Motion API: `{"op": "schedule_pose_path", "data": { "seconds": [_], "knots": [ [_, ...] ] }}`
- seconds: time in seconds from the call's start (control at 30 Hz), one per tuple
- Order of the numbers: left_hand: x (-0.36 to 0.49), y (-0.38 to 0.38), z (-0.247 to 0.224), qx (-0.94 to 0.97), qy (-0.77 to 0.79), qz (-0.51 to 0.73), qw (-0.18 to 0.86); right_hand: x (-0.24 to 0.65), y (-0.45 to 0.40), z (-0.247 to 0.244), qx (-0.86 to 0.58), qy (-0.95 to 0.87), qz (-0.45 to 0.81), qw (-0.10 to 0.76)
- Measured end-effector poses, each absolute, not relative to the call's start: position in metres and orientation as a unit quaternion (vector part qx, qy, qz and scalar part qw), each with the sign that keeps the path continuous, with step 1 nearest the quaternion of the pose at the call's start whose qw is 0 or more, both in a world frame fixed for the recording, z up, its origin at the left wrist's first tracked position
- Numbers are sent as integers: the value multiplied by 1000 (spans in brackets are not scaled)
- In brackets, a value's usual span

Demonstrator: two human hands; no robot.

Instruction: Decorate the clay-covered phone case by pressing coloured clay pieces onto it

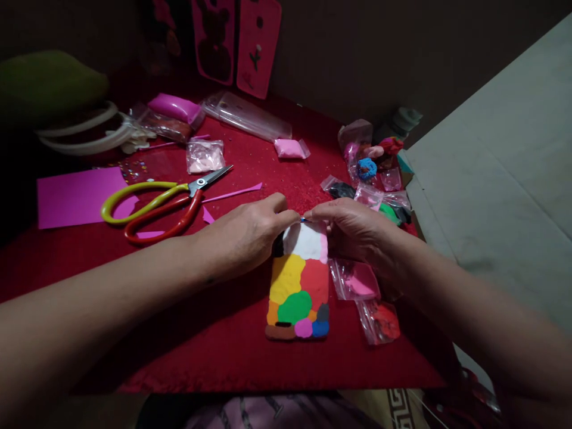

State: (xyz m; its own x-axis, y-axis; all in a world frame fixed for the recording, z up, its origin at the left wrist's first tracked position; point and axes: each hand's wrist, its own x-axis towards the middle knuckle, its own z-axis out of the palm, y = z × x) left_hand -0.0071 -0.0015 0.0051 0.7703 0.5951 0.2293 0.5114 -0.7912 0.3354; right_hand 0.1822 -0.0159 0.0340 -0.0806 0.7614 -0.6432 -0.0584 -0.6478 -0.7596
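A flat case (292, 280) covered in patches of coloured clay lies on the red cloth, its white patch at the far end and brown, pink and blue at the near end. Over its far left corner is my left hand (257, 232), fingers pinched together. My right hand (353, 223) meets it from the other side, thumb and finger closed at the far edge. Between the fingertips shows a tiny blue bit (304, 220), too small to make out. Fingers cover the case's far edge.
Scissors (196, 187) with yellow and red handles lie left, near a pink sheet (80, 196). Clay bags (357, 280) lie right of the case, more farther back. A clear case (248, 116) and pink bag (290, 149) are behind. Pink panels (259, 47) stand at the back.
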Motion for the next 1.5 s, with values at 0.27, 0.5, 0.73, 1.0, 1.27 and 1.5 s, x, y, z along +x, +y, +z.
{"op": "schedule_pose_path", "data": {
  "seconds": [0.27,0.5,0.73,1.0,1.27,1.5],
  "knots": [
    [-7,-1,6,922,286,228,130,185,-21,34,-587,-324,663,334],
    [-1,-5,28,739,419,290,441,186,-36,46,-569,-344,642,380],
    [2,-10,38,639,412,240,604,182,-48,49,-526,-369,657,395],
    [7,-15,37,609,422,251,624,178,-57,44,-527,-382,642,406],
    [7,-17,38,618,425,249,613,181,-57,42,-489,-385,652,433],
    [5,-15,38,628,427,253,599,184,-59,39,-492,-386,647,437]
  ]
}}
